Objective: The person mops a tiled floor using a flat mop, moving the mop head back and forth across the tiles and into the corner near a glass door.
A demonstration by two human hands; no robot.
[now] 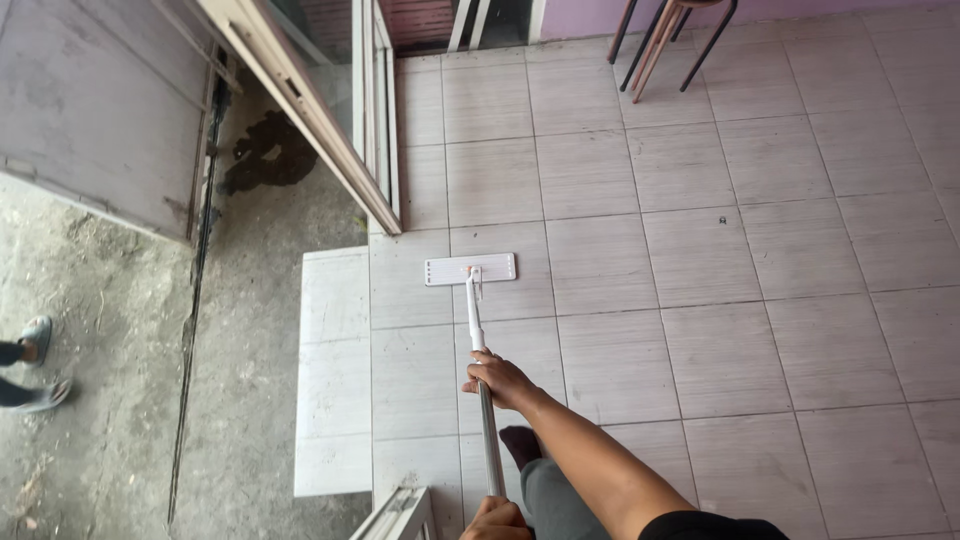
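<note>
Grey-beige tiles cover the floor (700, 260) in the head view, and on them lies the flat white head of a mop (470, 269), a little way in from the open doorway. Its pole (478, 335), white near the head and metal-grey higher up, runs back toward the person. The right hand (497, 380) is wrapped around the pole about midway, fingers (480, 368) closed tight on it, the forearm reaching in from the lower right. The left hand (495, 520) grips the same pole lower in the picture, at the bottom edge; its fingers are curled around the pole too, though only partly in view.

Beside the mop head, to its left, a pale step (332, 370) drops to rough concrete ground (110, 380). A sliding door frame (330, 130) slants across the top left. At the far left edge, another person's feet in sandals (40, 365) stand on the concrete. Dark metal chair legs (665, 40) show at the top.
</note>
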